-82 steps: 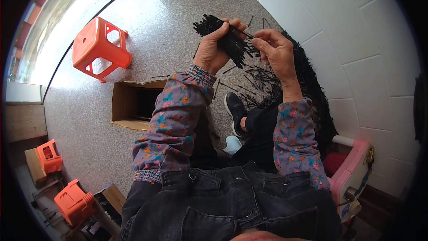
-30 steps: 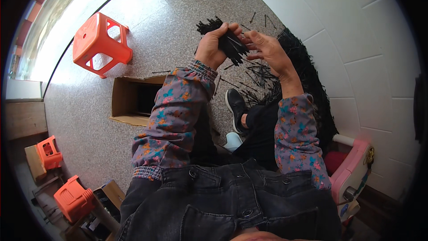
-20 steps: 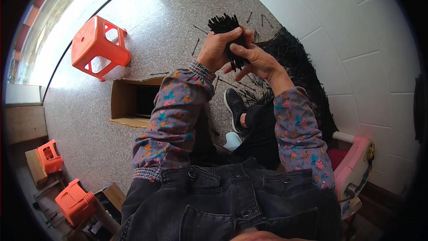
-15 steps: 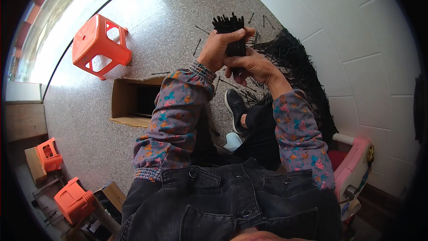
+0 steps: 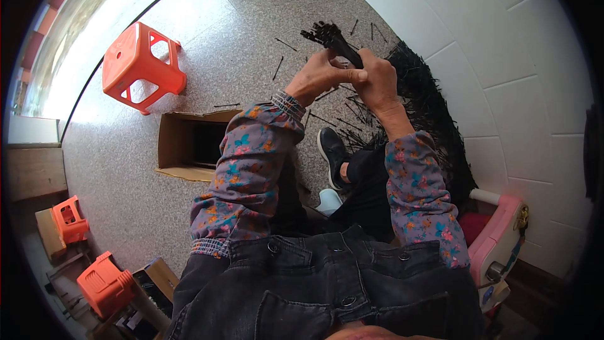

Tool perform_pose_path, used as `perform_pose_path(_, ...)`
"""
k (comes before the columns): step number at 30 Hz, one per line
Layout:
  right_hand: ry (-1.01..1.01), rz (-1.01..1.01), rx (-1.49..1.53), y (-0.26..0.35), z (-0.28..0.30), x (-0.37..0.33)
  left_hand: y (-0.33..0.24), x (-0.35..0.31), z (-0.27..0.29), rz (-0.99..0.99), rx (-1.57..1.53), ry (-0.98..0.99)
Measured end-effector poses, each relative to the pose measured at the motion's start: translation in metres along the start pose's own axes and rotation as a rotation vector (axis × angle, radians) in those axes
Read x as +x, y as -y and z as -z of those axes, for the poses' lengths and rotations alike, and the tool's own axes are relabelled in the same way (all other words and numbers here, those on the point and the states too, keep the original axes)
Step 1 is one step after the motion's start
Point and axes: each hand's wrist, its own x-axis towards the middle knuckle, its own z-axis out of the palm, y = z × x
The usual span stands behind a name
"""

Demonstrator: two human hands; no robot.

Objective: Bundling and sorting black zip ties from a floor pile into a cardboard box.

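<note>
A bundle of thin black sticks with small thickened ends is in my hands, tilted with its tips up and to the left. My right hand is closed around its lower part. My left hand is against the bundle from the left, its thumb stretched across to the right fingers; its other fingers are partly hidden behind. A large heap of similar black sticks lies on the floor to the right along the wall. Several loose ones are scattered below my hands.
An open cardboard box stands on the floor left of my legs. Farther left is an orange plastic stool, with smaller orange stools at the lower left. A white tiled wall and a pink-and-white object bound the right side.
The bundle has gone from upright to leaning left. My right hand has moved up and turned around its lower end, while my left hand has slid lower on it.
</note>
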Motion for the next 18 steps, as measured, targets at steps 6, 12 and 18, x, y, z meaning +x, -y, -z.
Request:
perform_pose_path(6, -0.062, 0.064, -0.092, 0.013, -0.003, -0.002, -0.01, -0.009, -0.01, 0.094, -0.352, -0.017)
perform_pose_path(12, -0.043, 0.11, -0.108, 0.021, -0.003, -0.003, -0.002, -0.004, -0.01, 0.15, -0.601, -0.188)
perform_pose_path(18, 0.08, 0.029, 0.301, 0.017, 0.017, -0.001, -0.001, 0.001, -0.003, 0.1, -0.75, -0.17)
